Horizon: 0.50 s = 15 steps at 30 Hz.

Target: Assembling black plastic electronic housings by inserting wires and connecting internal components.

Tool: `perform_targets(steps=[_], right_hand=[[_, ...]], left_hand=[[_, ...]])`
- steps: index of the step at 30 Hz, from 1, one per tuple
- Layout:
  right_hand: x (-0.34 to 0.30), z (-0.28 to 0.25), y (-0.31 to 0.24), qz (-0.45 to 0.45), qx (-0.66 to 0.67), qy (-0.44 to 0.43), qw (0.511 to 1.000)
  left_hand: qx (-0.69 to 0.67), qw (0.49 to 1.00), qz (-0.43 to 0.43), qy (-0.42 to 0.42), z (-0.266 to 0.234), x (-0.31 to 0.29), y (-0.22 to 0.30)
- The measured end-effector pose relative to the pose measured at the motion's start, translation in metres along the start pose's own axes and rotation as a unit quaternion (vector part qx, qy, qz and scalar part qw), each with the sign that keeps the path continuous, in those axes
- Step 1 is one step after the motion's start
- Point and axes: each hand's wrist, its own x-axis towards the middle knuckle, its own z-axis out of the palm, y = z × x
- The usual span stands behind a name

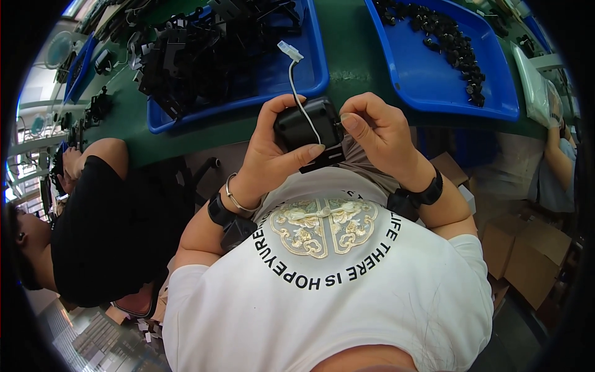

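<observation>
My left hand [265, 154] grips a black plastic box-shaped device [305, 124] from its left side, the thumb on the near face and the fingers curled behind. A thin white cable [297, 93] comes off the device and stands up, ending in a white plug [290, 51]. Along the near edge of the device is a black slotted piece [323, 160]. At the device's right side, my right hand [385, 135] is closed in a pinch, thumb against curled fingers. Whatever those fingertips hold, if anything, is too small or hidden to make out.
Beyond my hands, a blue tray [238, 110] on the green table [350, 59] holds a heap of black brackets. Another blue tray [427, 84] has many small black parts. A co-worker in a black sleeve [102, 211] sits left; cardboard boxes [524, 254] stand at right.
</observation>
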Motion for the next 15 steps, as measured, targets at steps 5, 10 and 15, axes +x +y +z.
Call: perform_targets(steps=[5, 10, 15], right_hand=[[0.001, -0.008, -0.005, -0.099, -0.093, -0.025, 0.990], [0.000, -0.016, 0.007, -0.041, -0.152, -0.084, 0.984], [-0.002, -0.010, -0.003, -0.034, -0.006, -0.034, 0.999]], left_hand=[[-0.002, 1.000, -0.009, -0.002, -0.003, 0.000, 0.001], [-0.022, 0.999, -0.024, -0.019, -0.003, -0.001, -0.003], [-0.034, 0.999, -0.028, -0.006, -0.001, -0.001, 0.002]])
